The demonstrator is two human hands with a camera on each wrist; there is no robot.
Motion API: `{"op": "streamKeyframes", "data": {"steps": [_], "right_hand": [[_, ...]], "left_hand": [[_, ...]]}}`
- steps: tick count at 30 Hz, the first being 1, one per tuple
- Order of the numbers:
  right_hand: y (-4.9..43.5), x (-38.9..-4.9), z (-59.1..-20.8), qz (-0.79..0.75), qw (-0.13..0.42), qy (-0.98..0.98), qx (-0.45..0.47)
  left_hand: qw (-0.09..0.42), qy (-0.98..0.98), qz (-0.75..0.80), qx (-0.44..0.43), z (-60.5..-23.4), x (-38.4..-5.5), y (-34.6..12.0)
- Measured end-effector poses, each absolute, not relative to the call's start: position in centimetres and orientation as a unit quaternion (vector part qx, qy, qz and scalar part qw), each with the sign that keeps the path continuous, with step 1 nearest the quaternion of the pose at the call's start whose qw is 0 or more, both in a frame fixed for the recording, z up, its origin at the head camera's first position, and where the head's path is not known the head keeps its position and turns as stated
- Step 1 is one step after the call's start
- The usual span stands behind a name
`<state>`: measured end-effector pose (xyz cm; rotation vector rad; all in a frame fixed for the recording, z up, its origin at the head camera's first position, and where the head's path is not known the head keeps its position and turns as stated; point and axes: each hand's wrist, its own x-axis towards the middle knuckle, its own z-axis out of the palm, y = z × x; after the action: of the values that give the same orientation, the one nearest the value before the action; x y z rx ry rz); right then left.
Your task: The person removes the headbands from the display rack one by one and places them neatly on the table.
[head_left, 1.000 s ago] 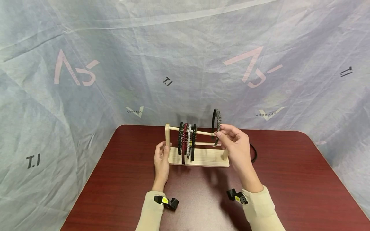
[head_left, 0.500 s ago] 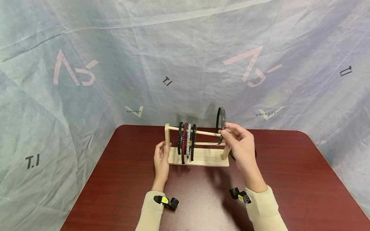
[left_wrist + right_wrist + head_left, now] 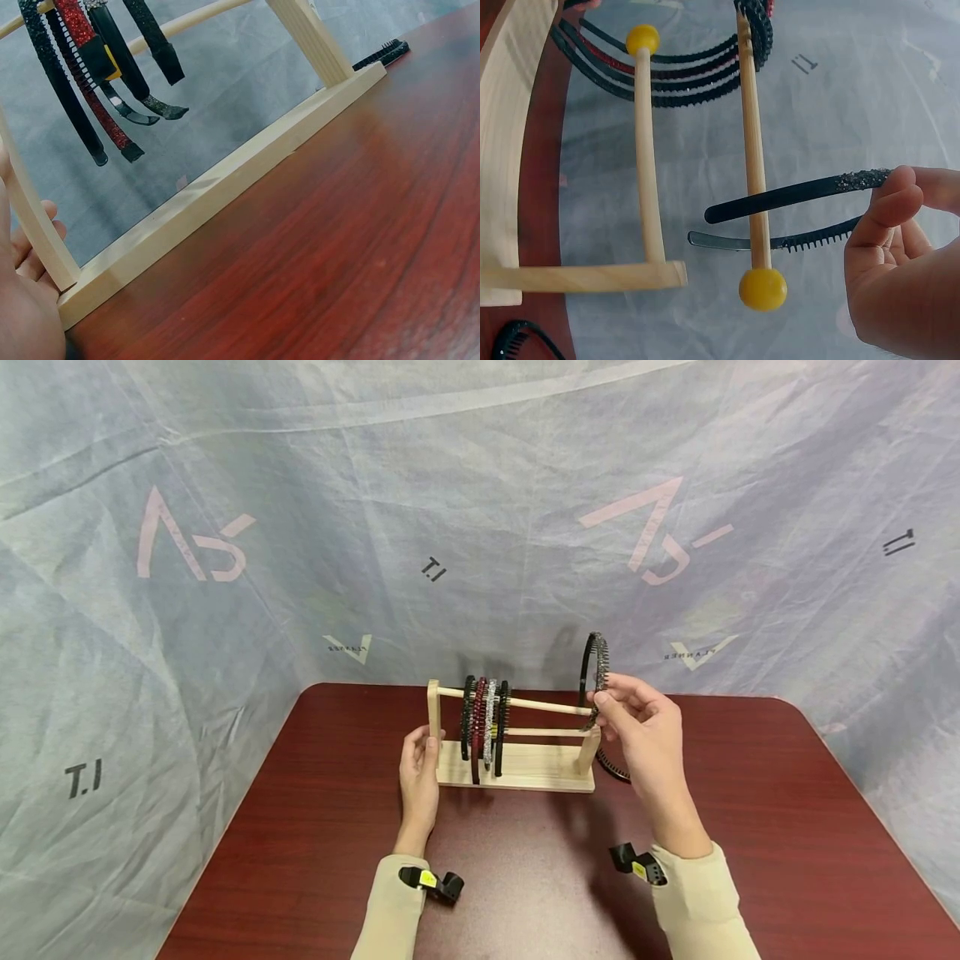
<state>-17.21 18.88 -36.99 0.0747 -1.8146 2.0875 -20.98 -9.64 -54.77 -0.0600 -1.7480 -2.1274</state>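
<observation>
My right hand (image 3: 648,735) pinches a black glittery toothed headband (image 3: 602,668) between thumb and fingers. The headband arches upright at the right end of the upper rod. In the right wrist view its two ends straddle this rod (image 3: 756,150), close to the yellow ball (image 3: 763,289) at the tip. With my left hand (image 3: 418,777) I hold the left post (image 3: 434,718) of a wooden headband rack (image 3: 551,768). Several headbands hang together toward the left on the rods, among them a red one (image 3: 477,727), a silver one (image 3: 490,727) and a black one (image 3: 504,718).
Another dark toothed headband (image 3: 617,772) lies on the table just right of the rack, partly hidden by my right hand. The dark red table (image 3: 337,860) backs onto a grey fabric wall (image 3: 480,510). A lower rod (image 3: 646,150) also ends near the right post.
My right hand has moved the black headband rightward along the upper rod to its end. More of the headband on the table now shows. The left hand and rack have stayed put.
</observation>
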Motion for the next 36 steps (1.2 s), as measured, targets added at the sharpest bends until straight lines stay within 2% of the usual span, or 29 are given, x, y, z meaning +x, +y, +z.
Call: {"op": "streamKeyframes", "data": {"steps": [17, 36], "right_hand": [[20.8, -17.0, -36.7, 0.746, 0.207, -0.633, 0.016], [24.1, -16.3, -38.0, 0.704, 0.163, -0.691, -0.007]], "left_hand": [[0.19, -0.616, -0.764, -0.024, -54.7, -21.1, -9.6], [0.186, -0.619, -0.763, -0.017, -54.7, -21.0, -9.6]]}}
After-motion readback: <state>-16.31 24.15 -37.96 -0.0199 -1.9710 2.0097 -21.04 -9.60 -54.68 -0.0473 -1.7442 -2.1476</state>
